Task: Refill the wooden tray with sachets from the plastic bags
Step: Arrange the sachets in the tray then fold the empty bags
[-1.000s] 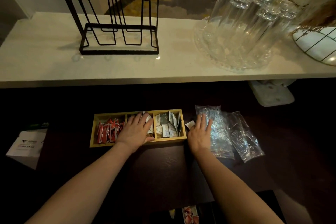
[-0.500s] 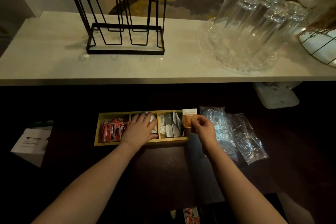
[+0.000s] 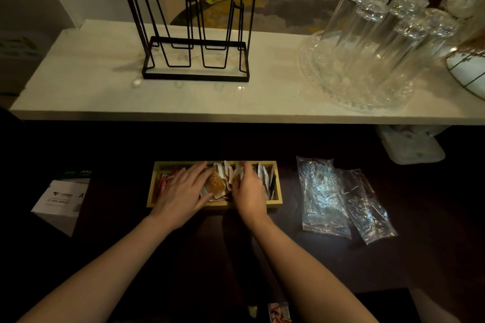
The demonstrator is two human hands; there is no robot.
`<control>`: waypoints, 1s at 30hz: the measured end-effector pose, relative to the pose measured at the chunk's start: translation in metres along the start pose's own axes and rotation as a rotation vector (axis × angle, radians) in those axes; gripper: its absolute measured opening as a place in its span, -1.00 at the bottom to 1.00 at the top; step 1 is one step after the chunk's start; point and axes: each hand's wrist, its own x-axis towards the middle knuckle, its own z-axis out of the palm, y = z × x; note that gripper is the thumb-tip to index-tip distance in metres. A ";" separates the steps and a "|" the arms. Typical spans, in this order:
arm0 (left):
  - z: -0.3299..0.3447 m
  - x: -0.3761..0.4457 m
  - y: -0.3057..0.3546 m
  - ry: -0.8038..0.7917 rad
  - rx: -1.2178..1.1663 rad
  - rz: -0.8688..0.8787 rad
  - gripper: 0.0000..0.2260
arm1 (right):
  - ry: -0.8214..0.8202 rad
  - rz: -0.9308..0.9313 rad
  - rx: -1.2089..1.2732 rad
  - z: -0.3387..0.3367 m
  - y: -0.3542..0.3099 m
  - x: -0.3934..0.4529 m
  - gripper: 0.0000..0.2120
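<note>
Tray (image 3: 276, 200), wooden and split into compartments, sits on the dark counter (image 3: 210, 257) in the one head view, just below the edge of the pale shelf (image 3: 105, 97). Both hands are over it. The left hand (image 3: 181, 193) lies flat with fingers spread, covering the divide between the tray's left and middle compartments; its fingertips touch the orange sachet (image 3: 215, 183) in the middle compartment. Red sachets (image 3: 162, 181) show at the tray's left end, beside that hand. The right hand (image 3: 249, 191) is curled over the middle-right part of the tray, fingers bent down among the sachets; whether it pinches one I cannot tell, since the fingertips are hidden. White sachets (image 3: 265, 178) stand upright in the right compartment, just past that hand.

Right of the tray, apart from it, two clear bags (image 3: 338, 199) lie flat and crumpled on the counter, overlapping at their edges. Left of the tray, well apart, is a white box (image 3: 59, 199) with printed text too small to read.

Behind the tray, up on the shelf, a black wire rack (image 3: 195, 34) with a wooden top bar stands to the left. Upturned glasses (image 3: 380, 34) cluster on a clear glass dish (image 3: 341, 97) to the right. Near the bottom edge, below the tray, a red-and-white packet (image 3: 279, 312) shows partly.
</note>
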 end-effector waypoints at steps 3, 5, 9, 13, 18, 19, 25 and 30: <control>0.007 -0.017 -0.004 0.002 0.031 -0.075 -0.43 | -0.064 0.000 -0.122 0.007 0.002 0.000 -0.58; 0.011 -0.025 -0.009 -0.020 0.048 -0.166 -0.43 | -0.144 -0.026 -0.249 0.010 0.001 0.001 -0.58; 0.014 -0.037 -0.021 -0.011 0.114 -0.233 -0.43 | -0.151 -0.049 -0.312 0.008 0.001 -0.003 -0.44; 0.023 -0.044 -0.028 -0.033 0.117 -0.201 -0.43 | -0.181 -0.100 -0.305 0.006 0.006 -0.011 -0.63; 0.032 -0.040 -0.030 -0.108 0.047 -0.160 -0.42 | -0.158 -0.221 -0.226 -0.005 0.004 -0.010 -0.65; 0.031 -0.040 -0.033 -0.102 0.050 -0.148 -0.41 | -0.092 -0.243 -0.186 -0.014 0.005 -0.009 -0.67; 0.033 -0.041 -0.033 -0.105 0.119 -0.130 -0.34 | 0.418 0.069 -0.321 -0.086 0.088 0.019 -0.66; 0.035 -0.042 -0.027 -0.130 0.103 -0.171 -0.33 | -0.036 0.594 -0.370 -0.108 0.157 0.020 -0.54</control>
